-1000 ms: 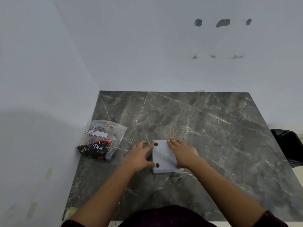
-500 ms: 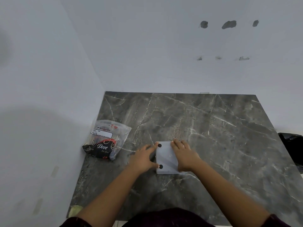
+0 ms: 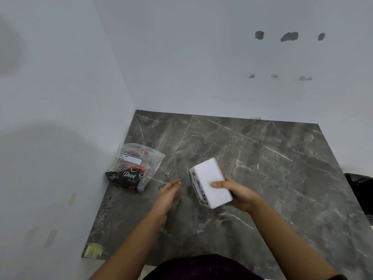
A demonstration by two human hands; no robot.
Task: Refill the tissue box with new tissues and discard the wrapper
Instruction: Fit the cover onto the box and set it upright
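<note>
A white tissue box (image 3: 210,178) is lifted off the dark marble table (image 3: 262,158) and tilted, its patterned side facing left. My right hand (image 3: 236,193) grips it from the right, thumb across its white face. My left hand (image 3: 169,193) hovers just left of the box, fingers apart, holding nothing. A clear plastic tissue wrapper (image 3: 135,168) with a black and red "Dove" print lies at the table's left edge by the wall.
White walls close in the table at the left and back. A black bag (image 3: 361,188) sits beyond the table's right edge. A yellowish scrap (image 3: 93,250) is stuck at the table's near left corner.
The box lay flat on the table under both hands. My right hand has lifted and tilted it, and my left hand has let go and drawn off to the left.
</note>
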